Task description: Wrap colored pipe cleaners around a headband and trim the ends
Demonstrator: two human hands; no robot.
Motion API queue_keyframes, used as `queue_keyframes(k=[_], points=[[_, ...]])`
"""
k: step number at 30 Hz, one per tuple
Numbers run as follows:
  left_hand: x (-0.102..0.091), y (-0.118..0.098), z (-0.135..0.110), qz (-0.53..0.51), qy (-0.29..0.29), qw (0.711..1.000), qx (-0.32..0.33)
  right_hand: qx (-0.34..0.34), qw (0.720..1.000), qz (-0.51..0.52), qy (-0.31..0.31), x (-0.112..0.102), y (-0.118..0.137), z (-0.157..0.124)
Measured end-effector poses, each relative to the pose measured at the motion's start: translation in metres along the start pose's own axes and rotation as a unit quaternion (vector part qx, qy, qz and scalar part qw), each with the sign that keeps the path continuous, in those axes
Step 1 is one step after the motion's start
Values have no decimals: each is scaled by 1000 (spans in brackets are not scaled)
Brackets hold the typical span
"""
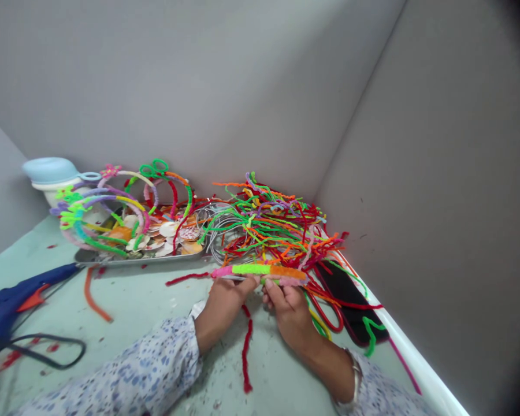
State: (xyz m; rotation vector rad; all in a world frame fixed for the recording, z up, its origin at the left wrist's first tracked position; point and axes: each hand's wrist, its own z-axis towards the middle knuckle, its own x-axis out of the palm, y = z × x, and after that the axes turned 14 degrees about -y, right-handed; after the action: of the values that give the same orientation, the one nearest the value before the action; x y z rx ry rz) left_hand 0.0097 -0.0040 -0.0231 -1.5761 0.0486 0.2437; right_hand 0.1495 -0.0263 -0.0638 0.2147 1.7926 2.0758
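Chenille-stem rod (260, 273), striped pink, lime and orange, held level across both hands above the near middle of the counter (130, 306). Grey walls (199, 86) bound the far and right edges; open room lies mainly toward the near left corner. Along the far edge sit a metal tray (138, 258) of shells and looped stems and a tangled heap of loose stems (273, 225), just beside it. A black phone (344, 294) lies at the right edge, partly under stems. A blue glue gun (21, 303) rests at the left edge. A red stem (245, 352) lies on the counter between the forearms. Left hand (227, 303): fingers (247, 283) closed, gripping the rod's underside. Right hand (288, 312): fingers (271, 294) curled, gripping the rod near the other hand.
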Motion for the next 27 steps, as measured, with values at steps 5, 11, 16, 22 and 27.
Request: queue_keyframes(k=[5, 11, 16, 22, 27], points=[[0, -2, 0, -37, 8, 999, -32, -81, 996, -36, 7, -1, 1, -2], [2, 5, -1, -71, 1, 997, -40, -170, 980, -103, 11, -4, 4, -5], [2, 7, -4, -109, -1, 990, -91, -217, 971, -102, 19, -5, 10, -6], [3, 4, -5, -118, 5, 990, -72, -179, 978, -102, 36, -4, 13, -6], [4, 7, -4, -106, 34, 993, -49, -105, 994, -33, 22, -5, 13, -1]])
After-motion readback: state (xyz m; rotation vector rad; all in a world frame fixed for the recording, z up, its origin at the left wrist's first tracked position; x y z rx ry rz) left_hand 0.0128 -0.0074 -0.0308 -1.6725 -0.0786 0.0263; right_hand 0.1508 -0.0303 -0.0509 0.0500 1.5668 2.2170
